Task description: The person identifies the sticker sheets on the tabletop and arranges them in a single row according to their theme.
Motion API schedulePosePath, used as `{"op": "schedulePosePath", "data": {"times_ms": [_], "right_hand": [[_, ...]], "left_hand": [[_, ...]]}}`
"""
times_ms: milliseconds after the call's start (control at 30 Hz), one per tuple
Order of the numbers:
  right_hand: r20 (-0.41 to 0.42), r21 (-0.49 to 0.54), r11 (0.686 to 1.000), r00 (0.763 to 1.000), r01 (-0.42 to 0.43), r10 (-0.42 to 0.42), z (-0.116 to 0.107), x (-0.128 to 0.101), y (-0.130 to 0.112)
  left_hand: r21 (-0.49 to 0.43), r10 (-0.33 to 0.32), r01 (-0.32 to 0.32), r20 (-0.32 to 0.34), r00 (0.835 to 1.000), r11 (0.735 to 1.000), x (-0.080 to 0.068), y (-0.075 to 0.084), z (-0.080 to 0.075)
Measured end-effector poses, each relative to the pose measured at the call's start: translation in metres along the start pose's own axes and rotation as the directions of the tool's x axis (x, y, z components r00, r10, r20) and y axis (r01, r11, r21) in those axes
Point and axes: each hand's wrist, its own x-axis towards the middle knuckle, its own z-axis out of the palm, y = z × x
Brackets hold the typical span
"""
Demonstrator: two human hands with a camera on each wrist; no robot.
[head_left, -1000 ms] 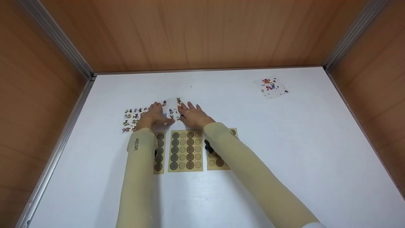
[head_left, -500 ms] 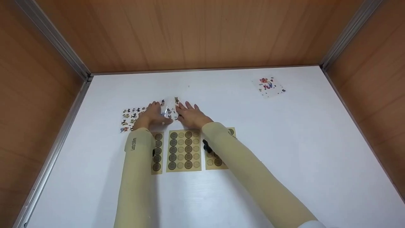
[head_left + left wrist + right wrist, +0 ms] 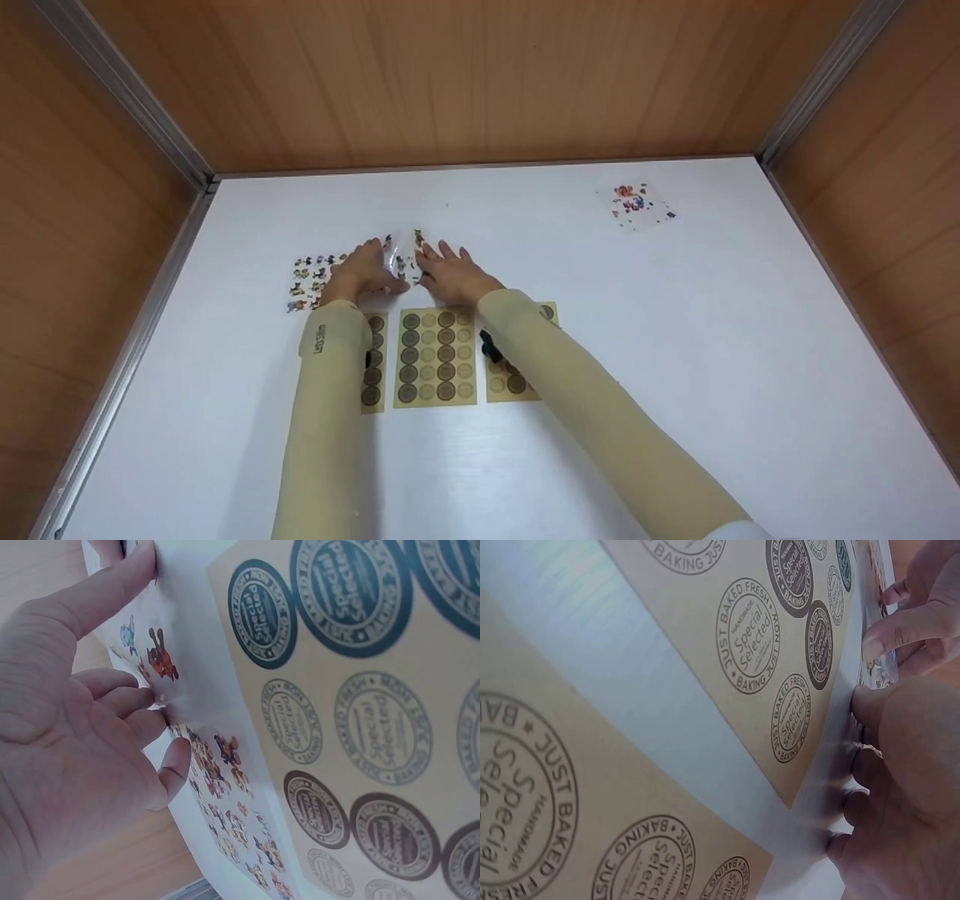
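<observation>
A clear sticker sheet (image 3: 409, 259) with small figures lies at the far left-centre of the white table, its surface glinting between the two hands. My left hand (image 3: 365, 270) spans its left part, thumb stretched out to the side and fingertips down on the sheets. In the left wrist view, a red figure sticker (image 3: 161, 660) shows beyond the bent fingers. Across the right edge of the clear sheet lies my right hand (image 3: 454, 276), fingers extended and pressing. Another figure-sticker sheet (image 3: 300, 285) is partly hidden beneath the left hand.
Closer in, a tan sheet of round "Special Selected" labels (image 3: 436, 358) lies between two similar tan sheets, one on the left (image 3: 375, 409) and one on the right (image 3: 496, 396), both partly covered by sleeves. A separate clear sticker sheet (image 3: 637, 206) lies far right. Wooden panels surround the table.
The view has shifted slightly. Both hands keep nearly the same place on the clear sheet, whose glare by the left fingers has changed a little.
</observation>
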Motion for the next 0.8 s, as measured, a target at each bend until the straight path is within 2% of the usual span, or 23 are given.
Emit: {"op": "schedulePosePath", "data": {"times_ms": [333,800], "right_hand": [[-0.009,0.0,1.0,1.0,-0.003,0.003,0.0016,-0.0001,-0.0021],[-0.018,-0.011,1.0,1.0,0.002,-0.003,0.0042,0.0015,-0.0034]], "left_hand": [[-0.001,0.006,-0.007,-0.047,0.999,1.0,-0.0015,0.005,0.0017],[-0.027,0.049,-0.052,-0.091,0.995,0.998,-0.004,0.0038,0.0059]]}}
